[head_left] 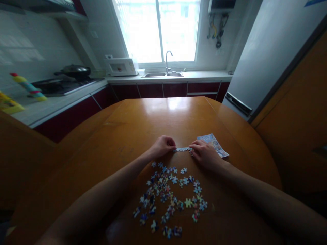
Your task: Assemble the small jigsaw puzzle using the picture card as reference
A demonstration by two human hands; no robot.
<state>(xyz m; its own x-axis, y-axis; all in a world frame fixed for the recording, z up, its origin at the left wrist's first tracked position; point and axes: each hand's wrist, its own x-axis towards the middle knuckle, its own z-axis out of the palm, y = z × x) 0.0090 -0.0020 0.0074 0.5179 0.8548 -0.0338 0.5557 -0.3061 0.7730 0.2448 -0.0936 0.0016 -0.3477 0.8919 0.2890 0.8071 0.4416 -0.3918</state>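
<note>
A short joined row of jigsaw pieces (183, 149) lies on the round wooden table (143, 126). My left hand (162, 145) is curled with its fingertips pinched on the row's left end. My right hand (204, 153) is closed on the row's right end. Several loose jigsaw pieces (170, 197) are scattered on the table nearer to me, between my forearms. A printed picture card (213, 144) lies flat just beyond my right hand, partly covered by it.
Behind the table runs a kitchen counter with a sink and tap (167, 68), a white microwave (122, 66) and a hob with a black pan (75, 70). A tall fridge (265, 58) stands at the right. Colourful bottles (28, 87) sit at the left.
</note>
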